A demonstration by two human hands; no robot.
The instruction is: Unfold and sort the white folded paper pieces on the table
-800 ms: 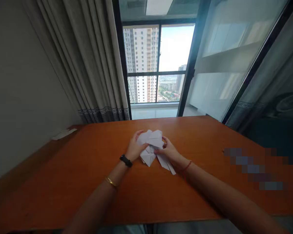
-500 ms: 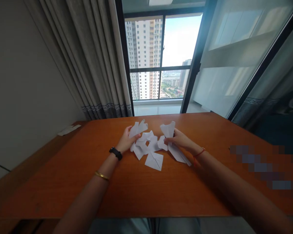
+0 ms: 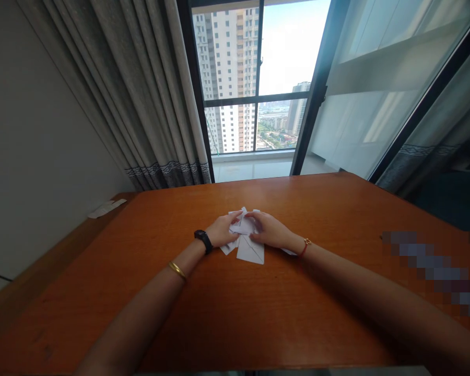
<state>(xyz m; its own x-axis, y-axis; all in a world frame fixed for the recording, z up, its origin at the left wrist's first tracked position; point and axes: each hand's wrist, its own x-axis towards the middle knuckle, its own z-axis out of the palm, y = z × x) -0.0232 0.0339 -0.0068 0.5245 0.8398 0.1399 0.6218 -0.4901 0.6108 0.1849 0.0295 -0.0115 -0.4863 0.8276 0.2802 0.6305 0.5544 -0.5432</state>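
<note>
the left hand (image 3: 219, 231) and the right hand (image 3: 268, 231) meet near the middle of an orange-brown wooden table (image 3: 266, 313), both lying palm down with the fingers slightly curved over a small stack of folded white paper (image 3: 249, 249). the fingertips of the two hands almost touch above the stack. they press on or cup it, but i cannot tell whether either hand is really gripping it. one triangular fold sticks out toward the person, just below the hands, and a corner shows beside each hand. a black watch (image 3: 203, 241) and a gold bangle (image 3: 177, 270) sit on the left arm, and a thin red cord bracelet (image 3: 304, 248) circles the right wrist. a white paper slip (image 3: 107, 208) lies near the table's far left corner. beyond the table stand a grey curtain (image 3: 160, 89) and a tall window (image 3: 229, 125).
</note>
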